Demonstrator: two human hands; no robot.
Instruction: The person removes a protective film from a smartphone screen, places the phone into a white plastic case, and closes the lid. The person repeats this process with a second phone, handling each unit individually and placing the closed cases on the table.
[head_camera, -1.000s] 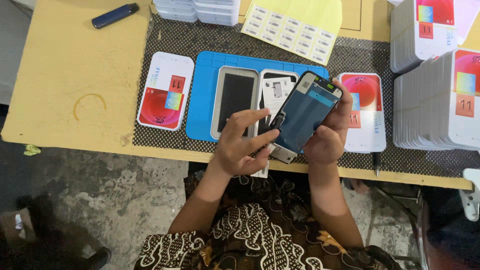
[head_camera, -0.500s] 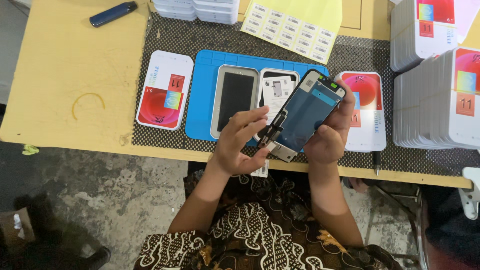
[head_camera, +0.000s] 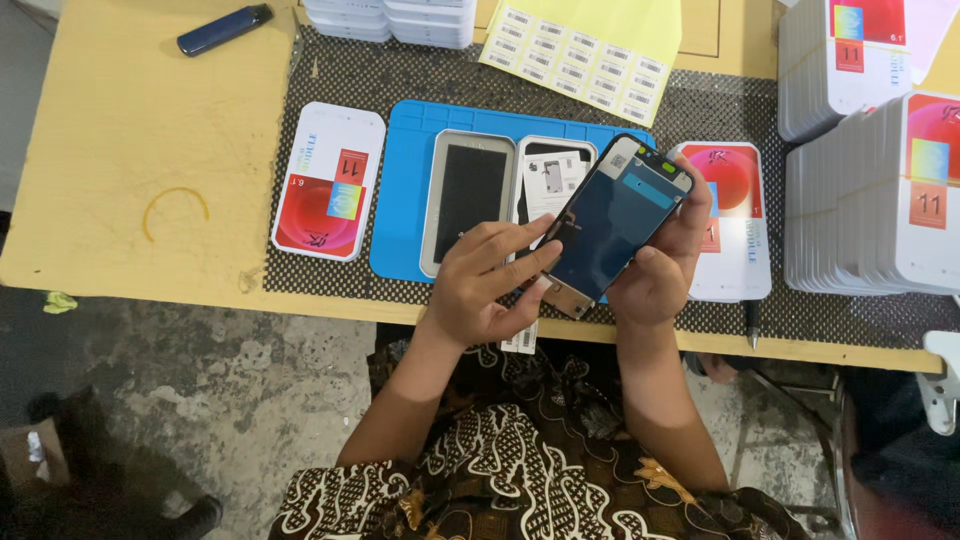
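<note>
Fingers first: my right hand (head_camera: 655, 275) is clenched around the far and near edges of a phone display panel (head_camera: 612, 222), holding it tilted, back side up, above the tabletop (head_camera: 130, 130). My left hand (head_camera: 478, 285) grasps nothing; its index and middle fingers (head_camera: 520, 250) are stretched out, tips pressed at the panel's lower left corner, where the flex connector sits beside the metal plate. The exact contact point is partly hidden under those fingertips.

Judgement on method: the connector area looks delicate, so I should keep the right-hand grip on the frame edges only, hold the panel steady, and press lightly and squarely with the left fingertips, avoiding any twist on the flex strip.

Just beyond my left fingers, on a blue work mat (head_camera: 405, 190), lie a grey tray with a dark screen (head_camera: 468, 200) and a second tray with a printed slip (head_camera: 548, 180), partly hidden behind the held panel. Beyond my right fingers lies a red-and-white box (head_camera: 735, 215); a matching box (head_camera: 330, 180) lies left of the mat. Farther right stand stacks of white boxes (head_camera: 870, 200). Farthest out: a yellow label sheet (head_camera: 590, 50) and a dark blue pen-like device (head_camera: 224, 28).
</note>
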